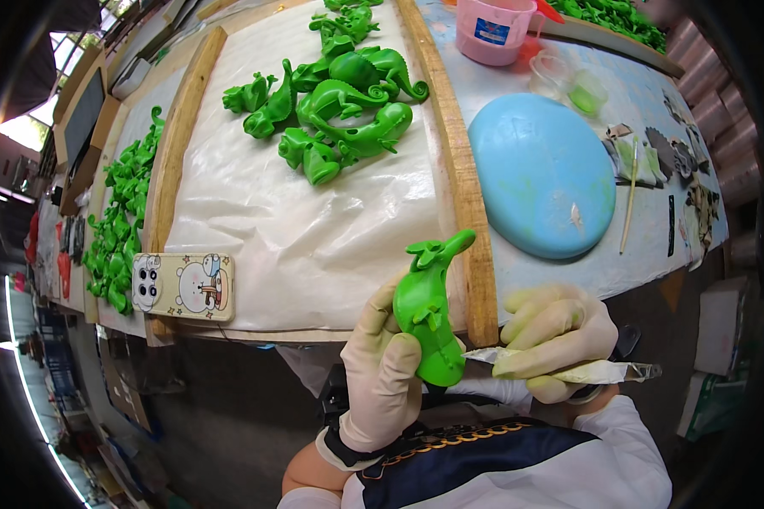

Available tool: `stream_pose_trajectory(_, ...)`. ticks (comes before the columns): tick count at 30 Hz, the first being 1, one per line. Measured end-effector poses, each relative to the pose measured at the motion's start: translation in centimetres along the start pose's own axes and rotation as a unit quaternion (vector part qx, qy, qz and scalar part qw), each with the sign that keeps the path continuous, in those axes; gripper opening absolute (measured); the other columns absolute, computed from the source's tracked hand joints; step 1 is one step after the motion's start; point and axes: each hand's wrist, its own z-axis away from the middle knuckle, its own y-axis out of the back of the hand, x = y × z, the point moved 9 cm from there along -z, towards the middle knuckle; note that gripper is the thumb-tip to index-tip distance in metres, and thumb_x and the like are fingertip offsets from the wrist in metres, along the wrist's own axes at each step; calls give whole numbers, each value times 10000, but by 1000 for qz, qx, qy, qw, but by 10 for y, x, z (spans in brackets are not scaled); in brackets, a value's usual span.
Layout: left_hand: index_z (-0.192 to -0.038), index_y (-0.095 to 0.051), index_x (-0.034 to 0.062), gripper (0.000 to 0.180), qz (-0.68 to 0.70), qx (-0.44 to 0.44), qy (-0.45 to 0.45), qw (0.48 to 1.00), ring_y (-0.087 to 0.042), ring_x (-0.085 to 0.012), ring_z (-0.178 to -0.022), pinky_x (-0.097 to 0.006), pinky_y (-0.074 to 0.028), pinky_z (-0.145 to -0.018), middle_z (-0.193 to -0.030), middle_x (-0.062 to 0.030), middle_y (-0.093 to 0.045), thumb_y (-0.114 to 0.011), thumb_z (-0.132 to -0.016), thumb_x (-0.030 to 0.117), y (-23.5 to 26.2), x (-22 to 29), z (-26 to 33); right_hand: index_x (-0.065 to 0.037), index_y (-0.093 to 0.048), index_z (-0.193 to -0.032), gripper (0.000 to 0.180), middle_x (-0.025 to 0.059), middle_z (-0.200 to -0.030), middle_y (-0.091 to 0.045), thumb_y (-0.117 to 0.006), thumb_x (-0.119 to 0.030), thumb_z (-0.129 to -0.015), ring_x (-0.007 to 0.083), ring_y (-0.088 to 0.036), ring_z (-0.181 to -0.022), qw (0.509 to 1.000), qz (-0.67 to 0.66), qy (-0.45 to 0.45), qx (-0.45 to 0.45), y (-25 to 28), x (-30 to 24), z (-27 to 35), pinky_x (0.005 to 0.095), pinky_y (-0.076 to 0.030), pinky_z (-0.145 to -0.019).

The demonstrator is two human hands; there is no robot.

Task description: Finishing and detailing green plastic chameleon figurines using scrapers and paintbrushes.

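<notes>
Centrally, two gloved hands are at work close to the wearer's body. The left hand (382,365) grasps a green toy lizard (424,310), holding it up at the near edge of the surface (306,263), its curled end pointing away. The right hand (560,335) is clenched round a slim wrapped tool (603,372), whose pointed tip meets or sits just beside the toy's lower edge; which one is hard to tell. Beyond, on a white sheet between two wooden strips (454,144), lies a heap of similar green lizards (356,102). A phone (187,287) with a bear-patterned case rests to the left. Rightward sit a blue rounded disc (542,174), a thin stick (629,204) and a pink cup (488,30).
</notes>
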Motion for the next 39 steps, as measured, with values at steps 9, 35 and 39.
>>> stream_pose_trajectory(9, -1019, -396, 14, 498, 34, 6, -15, 999, -543, -204, -761, -339, -462, -653, -870, -78, -495, -558, -755, 404, -1, 4, -2, -91, -647, -826, 207, 20, -695, -537, -678, -104, -621, 160, -524, -660, 984, 147, 88, -45, -11, -13, 8, 274, -465, -602)
stream_pose_trajectory(35, -1132, -253, 13, 755, -73, 124, -146, 979, -557, -195, -701, -310, -484, -616, -811, -129, -539, -679, -643, 400, 16, 26, 8, -100, -638, -861, 274, 11, -753, -538, -692, -72, -593, 163, -540, -708, 984, 165, 46, -40, -22, -3, 2, 285, -486, -662)
stream_pose_trajectory(39, -1162, -230, 11, 792, -80, 139, -166, 973, -556, -192, -697, -310, -482, -625, -795, -133, -545, -680, -640, 401, 21, 26, 9, -77, -646, -827, 250, 27, -725, -564, -692, -51, -582, 172, -541, -703, 996, 86, -6, -19, -15, 6, 7, 298, -473, -649)
